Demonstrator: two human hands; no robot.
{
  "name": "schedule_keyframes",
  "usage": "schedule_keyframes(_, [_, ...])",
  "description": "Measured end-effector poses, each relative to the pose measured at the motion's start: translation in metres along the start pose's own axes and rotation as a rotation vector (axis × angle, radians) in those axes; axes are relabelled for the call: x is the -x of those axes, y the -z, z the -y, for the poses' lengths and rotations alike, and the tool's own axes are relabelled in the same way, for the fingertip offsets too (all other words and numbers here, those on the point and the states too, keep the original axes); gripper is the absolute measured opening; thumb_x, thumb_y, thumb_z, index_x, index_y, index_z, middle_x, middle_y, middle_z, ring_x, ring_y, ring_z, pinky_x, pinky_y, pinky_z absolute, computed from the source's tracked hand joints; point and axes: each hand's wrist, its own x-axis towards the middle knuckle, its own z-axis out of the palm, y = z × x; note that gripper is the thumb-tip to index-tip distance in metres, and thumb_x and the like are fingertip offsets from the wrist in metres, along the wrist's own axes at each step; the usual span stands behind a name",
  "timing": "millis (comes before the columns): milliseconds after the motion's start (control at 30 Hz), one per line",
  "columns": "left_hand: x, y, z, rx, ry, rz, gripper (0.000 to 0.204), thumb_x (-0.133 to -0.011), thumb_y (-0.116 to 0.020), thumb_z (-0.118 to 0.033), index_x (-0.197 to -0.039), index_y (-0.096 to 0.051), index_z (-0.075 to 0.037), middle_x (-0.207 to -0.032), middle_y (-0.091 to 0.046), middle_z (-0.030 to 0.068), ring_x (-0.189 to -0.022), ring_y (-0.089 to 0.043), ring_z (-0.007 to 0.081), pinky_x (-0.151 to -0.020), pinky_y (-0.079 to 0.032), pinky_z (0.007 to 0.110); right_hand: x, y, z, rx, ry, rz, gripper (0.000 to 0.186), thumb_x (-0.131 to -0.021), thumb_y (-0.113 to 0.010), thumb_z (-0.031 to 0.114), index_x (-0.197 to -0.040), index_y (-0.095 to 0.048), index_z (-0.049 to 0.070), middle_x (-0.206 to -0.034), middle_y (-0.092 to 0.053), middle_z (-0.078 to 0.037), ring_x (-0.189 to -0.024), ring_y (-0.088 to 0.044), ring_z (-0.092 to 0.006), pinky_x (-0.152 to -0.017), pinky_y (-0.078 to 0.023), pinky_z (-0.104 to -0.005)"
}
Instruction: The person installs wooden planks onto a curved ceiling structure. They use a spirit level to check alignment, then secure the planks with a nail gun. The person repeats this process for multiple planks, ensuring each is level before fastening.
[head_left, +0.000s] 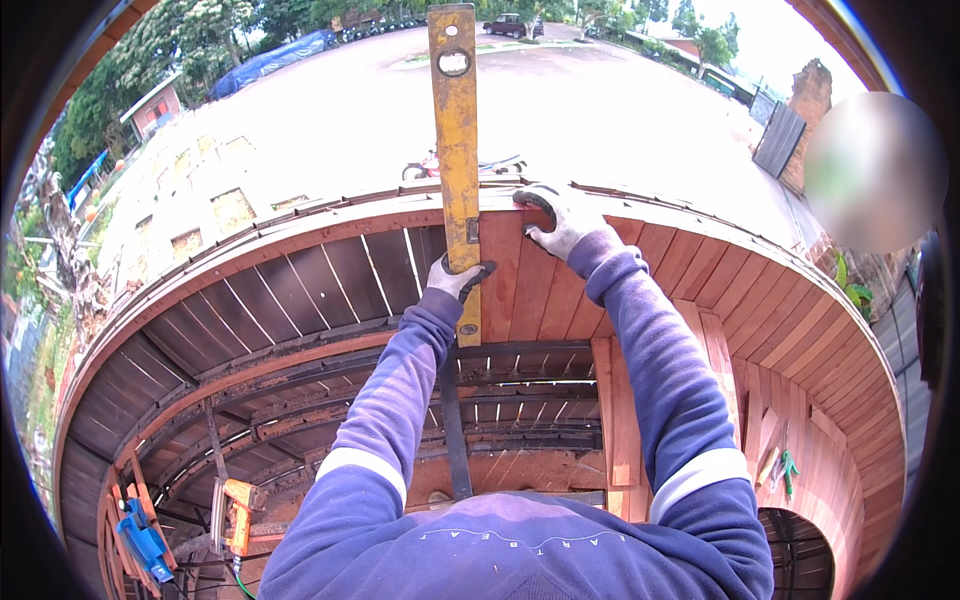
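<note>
Head view, centre: left hand [456, 282] clasping yellow level [459, 150]!
Right hand [570, 222]: fingers curled by planks [500, 290]; can't tell grip.
Danger: slack left fingers might topple it.

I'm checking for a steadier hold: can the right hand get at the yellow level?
Probably yes: the right hand is close beside the yellow level, with nothing visible between them.
</note>
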Motion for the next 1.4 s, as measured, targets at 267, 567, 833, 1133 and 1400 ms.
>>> schedule_keyframes(267, [0.004,0.004,0.001,-0.092,0.009,0.017,0.030,-0.080,-0.069,0.004,-0.109,-0.059,0.003,-0.099,-0.068,0.0116,-0.086,-0.068,0.0200,-0.079,-0.056,0.029,0.002,-0.005,-0.005,0.007,0.037,-0.026,0.050,-0.080,-0.073,0.029,-0.128,-0.058,0.022,-0.132,-0.053,-0.009,-0.122,-0.050,-0.0273,-0.105,-0.041,-0.0383])
schedule_keyframes(567, [0.008,0.020,0.029,-0.112,0.067,0.037,0.035,-0.078,-0.072,0.002,-0.110,-0.060,0.001,-0.098,-0.067,0.0067,-0.085,-0.066,0.0141,-0.078,-0.054,0.026,0.004,0.005,0.006,-0.006,0.014,-0.002,0.064,-0.080,-0.071,0.024,-0.138,-0.046,0.017,-0.133,-0.051,-0.011,-0.122,-0.050,-0.0283,-0.106,-0.040,-0.0387])
schedule_keyframes(833, [0.017,0.024,0.038,-0.218,0.109,0.028,0.030,-0.079,-0.071,0.002,-0.107,-0.061,0.002,-0.098,-0.068,0.0080,-0.085,-0.066,0.0166,-0.079,-0.054,0.029,0.003,0.002,-0.002,-0.020,0.029,0.008,0.068,-0.077,-0.069,0.017,-0.139,-0.043,0.014,-0.137,-0.048,-0.011,-0.125,-0.046,-0.0285,-0.110,-0.036,-0.0376])
schedule_keyframes(1133, [0.021,0.016,0.032,-0.242,0.146,0.014,0.028,-0.080,-0.069,0.003,-0.107,-0.060,0.002,-0.098,-0.067,0.0072,-0.084,-0.066,0.0145,-0.078,-0.054,0.026,0.002,-0.010,-0.004,0.089,0.037,-0.038,0.052,-0.078,-0.073,0.022,-0.128,-0.059,0.026,-0.136,-0.051,-0.006,-0.123,-0.049,-0.0251,-0.108,-0.040,-0.0375])
schedule_keyframes(1400, [0.027,0.007,0.022,-0.304,0.124,-0.036,0.023,-0.079,-0.076,-0.006,-0.099,-0.066,0.000,-0.088,-0.068,0.0024,-0.075,-0.063,0.0114,-0.069,-0.052,0.026,0.002,-0.016,-0.009,0.100,0.034,-0.067,0.049,-0.080,-0.072,0.027,-0.127,-0.059,0.029,-0.134,-0.053,-0.004,-0.122,-0.051,-0.0236,-0.106,-0.041,-0.0376])
